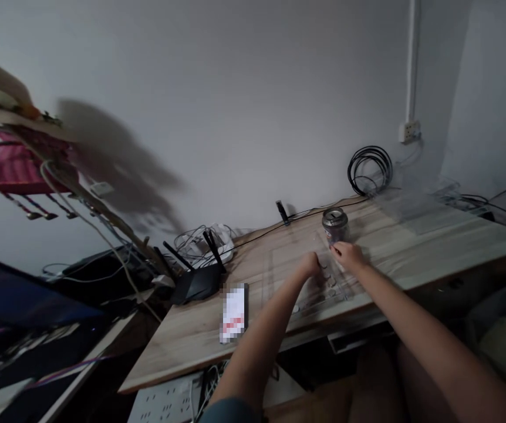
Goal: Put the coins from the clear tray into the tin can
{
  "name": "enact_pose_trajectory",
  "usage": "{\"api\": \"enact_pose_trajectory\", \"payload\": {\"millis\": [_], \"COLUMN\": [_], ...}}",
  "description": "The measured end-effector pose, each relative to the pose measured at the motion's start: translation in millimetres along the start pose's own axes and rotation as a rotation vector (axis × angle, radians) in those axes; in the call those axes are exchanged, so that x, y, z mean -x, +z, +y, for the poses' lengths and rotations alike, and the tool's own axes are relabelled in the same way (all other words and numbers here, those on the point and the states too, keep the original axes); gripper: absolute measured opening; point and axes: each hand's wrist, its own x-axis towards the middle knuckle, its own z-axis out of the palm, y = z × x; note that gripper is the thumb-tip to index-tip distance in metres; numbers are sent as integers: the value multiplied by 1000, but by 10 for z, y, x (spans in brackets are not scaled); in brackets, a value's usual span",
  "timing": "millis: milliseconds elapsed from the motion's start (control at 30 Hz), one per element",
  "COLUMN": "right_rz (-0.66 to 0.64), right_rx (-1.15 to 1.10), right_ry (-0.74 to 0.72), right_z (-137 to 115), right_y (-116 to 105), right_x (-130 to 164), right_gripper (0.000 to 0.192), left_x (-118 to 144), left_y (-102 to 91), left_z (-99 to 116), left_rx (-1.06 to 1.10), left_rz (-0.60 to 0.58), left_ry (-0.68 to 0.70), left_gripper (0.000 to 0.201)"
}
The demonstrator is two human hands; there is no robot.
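On the wooden desk (275, 247) stands a jar-like can (335, 218) with a silvery lid that has a dark slot in its top. My right hand (350, 256) is closed just in front of the can's lower part, fingertips pinched around something small. Whether it touches the can, I cannot tell. To its left, my left hand (309, 264) is curled shut over a clear plastic sheet or tray (343, 294); its fingers are mostly hidden. Several small round pieces, like coins, lie by the hands, one coin-like disc (296, 308) nearer the front edge.
A phone (234, 314) lies left of my left forearm, with a black router (198, 282) behind it. A small dark upright object (282, 212) and a black cable coil (370, 170) are by the wall. Clear plastic (424, 202) covers the right rear. A monitor (28, 294) stands far left.
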Motion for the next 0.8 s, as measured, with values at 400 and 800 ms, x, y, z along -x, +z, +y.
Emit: {"api": "enact_pose_trajectory", "payload": {"millis": [400, 800], "right_rz": [-6, -38], "right_rx": [-80, -122], "right_ry": [206, 233], "right_z": [108, 125], "right_y": [2, 22], "right_x": [-41, -73], "right_gripper": [36, 36], "left_x": [299, 538], "left_y": [-7, 161], "left_z": [57, 9], "left_rx": [-406, -182], "left_rz": [-38, -27], "left_ry": [-49, 41], "left_gripper": [13, 30]}}
